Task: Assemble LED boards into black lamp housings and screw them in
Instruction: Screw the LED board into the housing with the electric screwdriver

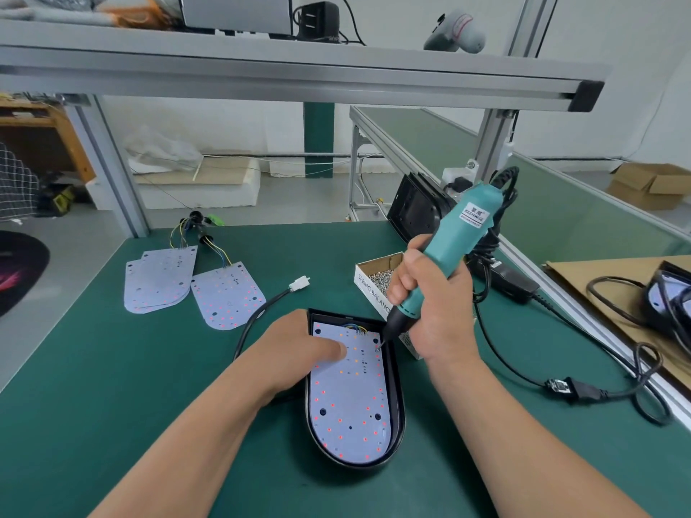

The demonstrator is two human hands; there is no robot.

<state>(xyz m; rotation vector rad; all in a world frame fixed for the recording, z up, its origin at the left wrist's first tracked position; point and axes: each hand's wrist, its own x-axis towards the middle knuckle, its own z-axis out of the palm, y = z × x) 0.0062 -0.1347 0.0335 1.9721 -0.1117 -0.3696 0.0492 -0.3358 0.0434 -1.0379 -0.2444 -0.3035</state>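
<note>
A black lamp housing [397,401] lies on the green mat in front of me, with a white LED board [349,398] seated inside it. My left hand [295,349] rests on the housing's left edge, fingers pressing the board's upper part. My right hand [430,304] grips a teal electric screwdriver [448,248], tilted, its bit touching the board's upper right corner. An open cardboard box of screws [377,278] sits just behind my right hand.
Loose LED boards [228,297] with wires lie at the left back of the mat. Another black housing [415,211] leans at the back right. The screwdriver's black cable [561,386] loops across the right side. A white connector [299,284] ends the housing's cable.
</note>
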